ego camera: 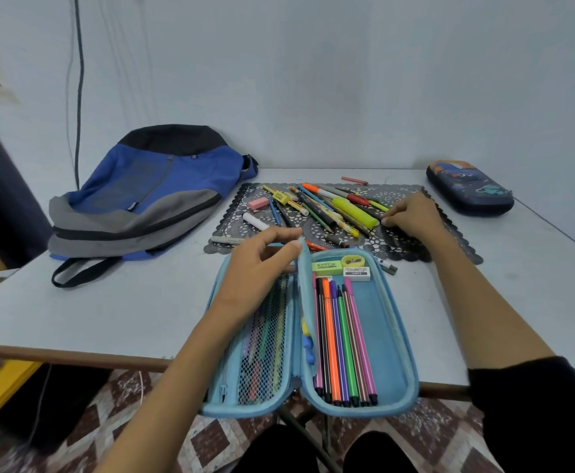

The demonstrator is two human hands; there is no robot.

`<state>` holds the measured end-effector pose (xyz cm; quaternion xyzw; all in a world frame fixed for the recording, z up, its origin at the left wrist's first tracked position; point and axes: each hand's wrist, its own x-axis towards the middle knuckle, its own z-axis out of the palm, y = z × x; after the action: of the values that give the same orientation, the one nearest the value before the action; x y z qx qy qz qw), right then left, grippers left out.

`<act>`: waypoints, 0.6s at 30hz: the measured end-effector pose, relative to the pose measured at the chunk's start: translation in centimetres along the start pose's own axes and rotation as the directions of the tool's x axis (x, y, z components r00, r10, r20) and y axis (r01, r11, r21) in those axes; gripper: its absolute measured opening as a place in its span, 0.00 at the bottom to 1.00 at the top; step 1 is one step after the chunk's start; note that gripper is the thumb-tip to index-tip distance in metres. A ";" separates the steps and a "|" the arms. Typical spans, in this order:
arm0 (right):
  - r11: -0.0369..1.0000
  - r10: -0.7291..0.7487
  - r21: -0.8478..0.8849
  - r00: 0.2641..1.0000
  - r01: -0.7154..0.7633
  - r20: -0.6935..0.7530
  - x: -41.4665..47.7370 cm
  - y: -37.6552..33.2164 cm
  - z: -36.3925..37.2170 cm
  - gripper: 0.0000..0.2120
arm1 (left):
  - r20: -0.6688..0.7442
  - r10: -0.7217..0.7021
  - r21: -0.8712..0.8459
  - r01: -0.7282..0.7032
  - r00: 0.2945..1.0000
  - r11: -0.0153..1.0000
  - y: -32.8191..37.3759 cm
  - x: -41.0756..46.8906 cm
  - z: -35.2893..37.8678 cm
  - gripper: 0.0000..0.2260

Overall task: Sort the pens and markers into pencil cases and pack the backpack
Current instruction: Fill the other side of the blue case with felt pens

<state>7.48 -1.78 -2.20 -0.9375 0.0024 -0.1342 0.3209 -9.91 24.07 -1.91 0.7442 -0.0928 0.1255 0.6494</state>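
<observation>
against a bare wall [313, 80], grey table [108, 308] with lace mat [415, 247] and backpack [149, 192]

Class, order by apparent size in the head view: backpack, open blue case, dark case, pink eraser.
1. backpack and open blue case: alike, the case nearer, so unranked.
2. dark case.
3. pink eraser.

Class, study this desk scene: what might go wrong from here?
1. The open blue pencil case overhangs the table's near edge; a push may tip it, spilling the felt-tip pens.
2. The right hand reaches into a crossed pile of pens; pulling one out could roll others off the mat.
3. The left hand pinches the case's middle flap; released, it could flop onto the felt-tips.
</observation>
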 end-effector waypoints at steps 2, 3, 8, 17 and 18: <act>1.000 0.012 -0.008 0.998 -0.012 -0.060 0.0 0.1 0.0 0.06 | 0.005 0.005 0.004 -0.005 1.000 1.000 0.1 0.0 0.0 0.10; 0.999 0.032 -0.022 0.994 -0.034 -0.107 0.1 0.3 0.0 0.07 | 0.007 0.006 0.007 -0.006 1.000 1.000 0.1 0.0 0.0 0.10; 0.980 0.114 -0.144 0.977 -0.141 -0.177 0.0 1.4 0.1 0.11 | 0.005 0.006 0.016 -0.006 1.000 1.000 0.0 0.0 -0.1 0.10; 0.997 0.054 -0.050 0.996 -0.058 -0.065 0.1 0.8 0.1 0.12 | 0.008 0.007 0.016 -0.007 1.000 1.000 0.0 -0.1 0.0 0.10; 0.997 0.049 -0.058 0.997 -0.053 -0.065 0.0 0.7 0.2 0.13 | 0.008 0.007 0.016 -0.007 1.000 1.000 0.0 -0.1 0.0 0.10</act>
<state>7.61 -2.28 -2.76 -0.9416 0.0405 -0.1555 0.2960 -10.00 24.11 -1.90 0.7495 -0.0970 0.1254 0.6427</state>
